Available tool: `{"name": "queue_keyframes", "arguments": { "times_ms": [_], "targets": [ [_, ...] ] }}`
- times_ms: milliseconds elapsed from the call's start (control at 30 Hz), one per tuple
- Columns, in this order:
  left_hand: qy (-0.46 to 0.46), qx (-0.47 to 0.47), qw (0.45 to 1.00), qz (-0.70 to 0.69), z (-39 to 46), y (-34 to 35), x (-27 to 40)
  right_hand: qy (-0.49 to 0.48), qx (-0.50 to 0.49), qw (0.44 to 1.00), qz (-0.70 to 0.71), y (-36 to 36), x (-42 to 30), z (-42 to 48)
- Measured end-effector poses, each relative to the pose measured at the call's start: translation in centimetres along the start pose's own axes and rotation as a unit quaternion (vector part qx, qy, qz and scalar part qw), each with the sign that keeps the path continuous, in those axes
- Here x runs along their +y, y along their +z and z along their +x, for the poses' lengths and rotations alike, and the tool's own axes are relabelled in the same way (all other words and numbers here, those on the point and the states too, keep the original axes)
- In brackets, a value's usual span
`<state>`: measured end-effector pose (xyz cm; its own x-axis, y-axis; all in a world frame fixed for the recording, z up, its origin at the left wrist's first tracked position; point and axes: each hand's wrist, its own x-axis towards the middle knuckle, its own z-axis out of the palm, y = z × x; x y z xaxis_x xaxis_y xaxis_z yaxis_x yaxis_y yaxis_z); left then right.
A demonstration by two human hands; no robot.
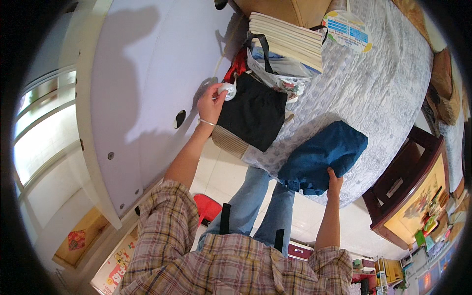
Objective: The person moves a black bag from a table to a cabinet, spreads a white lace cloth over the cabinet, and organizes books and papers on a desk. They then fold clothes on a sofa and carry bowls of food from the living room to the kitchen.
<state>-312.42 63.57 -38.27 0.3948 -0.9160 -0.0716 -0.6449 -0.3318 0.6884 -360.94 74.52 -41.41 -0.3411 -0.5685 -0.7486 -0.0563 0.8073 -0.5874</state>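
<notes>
My left hand (209,105) pinches a small round white object (227,91), with a pale strip or cord running up from it. Just beside it, a folded black cloth (254,110) lies near the bed's edge, partly over a beige ribbed cloth (230,142). On the right, my right hand (335,182) grips the near edge of a folded dark blue cloth (324,151), which rests at the near end of the bed. Its lower edge looks ruffled. My right fingers are partly hidden by the fabric.
A patterned bag (291,83) with black handles stands beyond the black cloth, and a stack of books or notebooks (287,40) rises from it. Near them lie a red cloth (239,64) and a printed hand fan (348,31). A pale panel (155,103) borders the left; dark wooden furniture (409,188), the right.
</notes>
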Motion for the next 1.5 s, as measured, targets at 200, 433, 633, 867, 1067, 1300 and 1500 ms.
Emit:
{"name": "queue_keyframes", "arguments": {
  "times_ms": [200,433,633,867,1067,1300,1500],
  "targets": [
    [-0.075,0.007,0.898,-0.433,2.0,-4.5,15.2,-0.064,-0.001,0.998,0.001,-1.2,3.1,0.7],
    [0.000,0.016,0.846,-0.532,12.6,-5.0,26.9,-0.070,0.032,0.996,-0.041,-0.2,1.0,-0.5],
    [-0.044,0.062,0.863,-0.500,18.1,-0.6,26.9,-0.107,0.044,0.993,-0.027,-0.8,3.0,1.0],
    [-0.017,0.131,0.813,-0.567,18.4,-0.9,26.1,-0.146,0.059,0.987,-0.038,-0.3,2.2,0.2],
    [0.089,0.088,0.874,-0.470,10.7,0.6,26.0,-0.202,0.062,0.970,-0.122,-1.5,-1.7,-1.6],
    [-0.090,-0.402,0.813,-0.413,-10.0,5.4,21.2,-0.191,0.141,0.897,-0.373,-4.8,-16.7,-14.9],
    [-0.390,-0.468,0.590,-0.530,-14.8,10.8,16.3,-0.256,0.063,0.862,-0.432,4.1,-13.6,-16.1]
  ]
}}
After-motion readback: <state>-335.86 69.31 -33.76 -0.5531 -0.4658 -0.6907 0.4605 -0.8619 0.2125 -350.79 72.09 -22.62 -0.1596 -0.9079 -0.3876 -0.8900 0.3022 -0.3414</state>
